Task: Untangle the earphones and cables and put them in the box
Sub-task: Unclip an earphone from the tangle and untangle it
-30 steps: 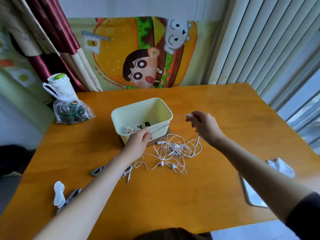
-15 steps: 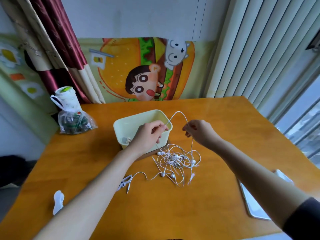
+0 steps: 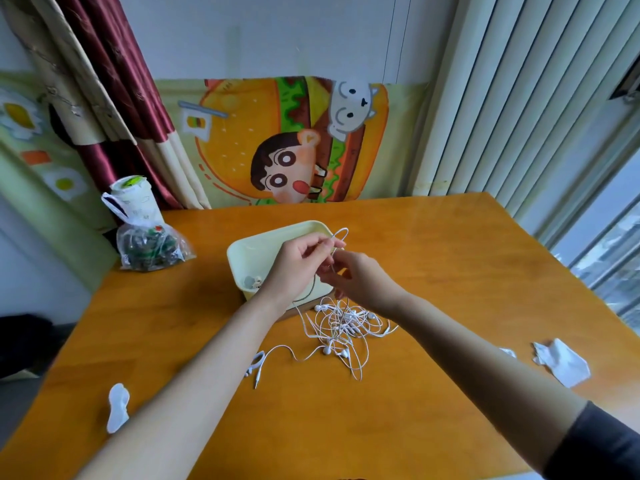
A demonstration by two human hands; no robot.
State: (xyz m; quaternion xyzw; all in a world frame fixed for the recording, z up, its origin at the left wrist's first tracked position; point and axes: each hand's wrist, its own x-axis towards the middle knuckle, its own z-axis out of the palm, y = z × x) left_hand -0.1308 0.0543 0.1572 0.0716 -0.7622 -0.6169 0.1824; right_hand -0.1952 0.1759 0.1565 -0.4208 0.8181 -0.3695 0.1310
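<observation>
A tangle of white earphones (image 3: 341,327) lies on the orange table just in front of a pale yellow box (image 3: 242,251). One white cable (image 3: 341,233) rises from the pile in a small loop above the box's right end. My left hand (image 3: 298,268) pinches that cable near the loop, over the box. My right hand (image 3: 356,277) pinches the same cable a little lower, close against the left hand. A few small items lie in the box's bottom left corner. A cable end with a plug (image 3: 258,374) trails left of the pile.
A clear bag of dark items with a white wrapped cup (image 3: 145,237) stands at the table's back left. A white scrap (image 3: 117,407) lies front left, crumpled white paper (image 3: 562,362) at the right. A cartoon burger cloth hangs behind the table.
My hands have come together above the box, shrinking the cable loop between them. The view has tilted up, so the table sits lower in frame.
</observation>
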